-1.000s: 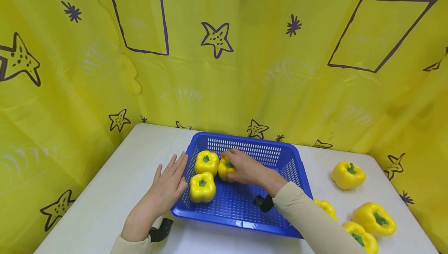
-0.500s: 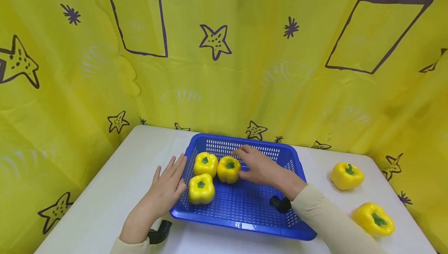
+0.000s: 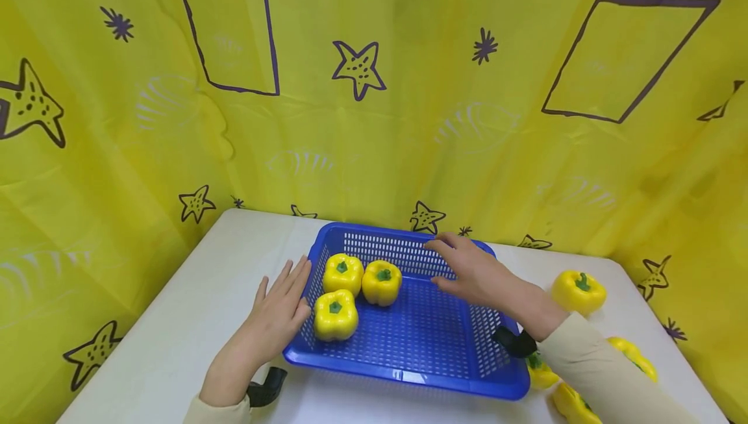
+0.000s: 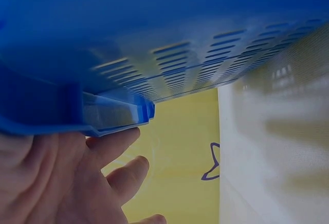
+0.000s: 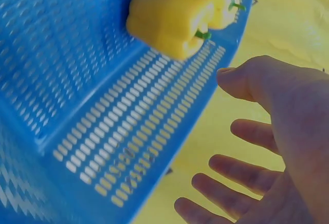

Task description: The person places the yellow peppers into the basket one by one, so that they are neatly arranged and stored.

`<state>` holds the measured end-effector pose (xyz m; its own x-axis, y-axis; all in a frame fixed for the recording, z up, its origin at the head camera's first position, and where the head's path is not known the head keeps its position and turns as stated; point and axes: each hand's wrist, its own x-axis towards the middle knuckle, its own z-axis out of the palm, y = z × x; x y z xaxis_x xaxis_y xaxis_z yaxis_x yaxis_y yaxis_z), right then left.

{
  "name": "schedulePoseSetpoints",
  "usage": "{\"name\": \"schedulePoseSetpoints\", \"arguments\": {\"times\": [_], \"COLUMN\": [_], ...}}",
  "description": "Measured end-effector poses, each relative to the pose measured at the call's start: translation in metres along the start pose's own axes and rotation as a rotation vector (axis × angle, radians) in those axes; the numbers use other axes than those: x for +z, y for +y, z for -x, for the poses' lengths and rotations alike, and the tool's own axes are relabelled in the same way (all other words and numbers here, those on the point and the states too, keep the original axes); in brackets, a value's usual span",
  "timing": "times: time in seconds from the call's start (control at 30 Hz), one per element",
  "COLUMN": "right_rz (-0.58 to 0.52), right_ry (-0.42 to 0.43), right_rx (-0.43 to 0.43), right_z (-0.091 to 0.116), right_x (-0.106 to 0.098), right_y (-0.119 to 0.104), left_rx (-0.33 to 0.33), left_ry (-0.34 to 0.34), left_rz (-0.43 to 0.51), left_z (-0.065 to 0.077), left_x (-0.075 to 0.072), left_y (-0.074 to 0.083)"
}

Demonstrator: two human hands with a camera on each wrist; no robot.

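A blue plastic basket [image 3: 409,377] stands on the table with three yellow bell peppers inside. One bell pepper [image 3: 343,273] lies in the far left corner, another bell pepper [image 3: 336,317] nearer the front, and a third bell pepper [image 3: 382,284] to the right of the first. My left hand [image 3: 273,315] rests on the basket's left rim with its fingers straight; the left wrist view shows the slotted outer wall [image 4: 175,54] beside it. Over the basket's right half hovers my right hand [image 3: 476,273], fingers spread and holding nothing, apart from the peppers.
Right of the basket, more peppers lie on the white table [image 3: 175,320]: a back bell pepper [image 3: 575,292], and others partly hidden by my right sleeve [image 3: 608,365]. Black camera mounts [image 3: 267,389] sit at both wrists. A yellow patterned curtain [image 3: 374,151] hangs behind.
My right hand has let go of the third bell pepper and moved right, away from it. That pepper stays in the basket. The left hand keeps its place on the rim.
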<state>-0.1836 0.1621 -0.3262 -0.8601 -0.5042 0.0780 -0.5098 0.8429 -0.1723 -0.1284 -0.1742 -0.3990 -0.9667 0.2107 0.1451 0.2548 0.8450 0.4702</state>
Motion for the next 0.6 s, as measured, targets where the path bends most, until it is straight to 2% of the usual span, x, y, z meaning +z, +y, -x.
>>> {"name": "schedulePoseSetpoints", "arguments": {"times": [0.2,0.6], "right_rz": [0.01,0.055], "right_ry": [0.057,0.103], "right_rx": [0.009,0.083], "right_z": [0.013,0.038], "right_x": [-0.009,-0.024], "right_y": [0.015,0.042], "left_rx": [-0.002,-0.002], "left_ry": [-0.006,-0.002], "left_rz": [0.008,0.025], "left_z": [0.0,0.0], "left_x": [0.0,-0.001], "left_y": [-0.001,0.0]}}
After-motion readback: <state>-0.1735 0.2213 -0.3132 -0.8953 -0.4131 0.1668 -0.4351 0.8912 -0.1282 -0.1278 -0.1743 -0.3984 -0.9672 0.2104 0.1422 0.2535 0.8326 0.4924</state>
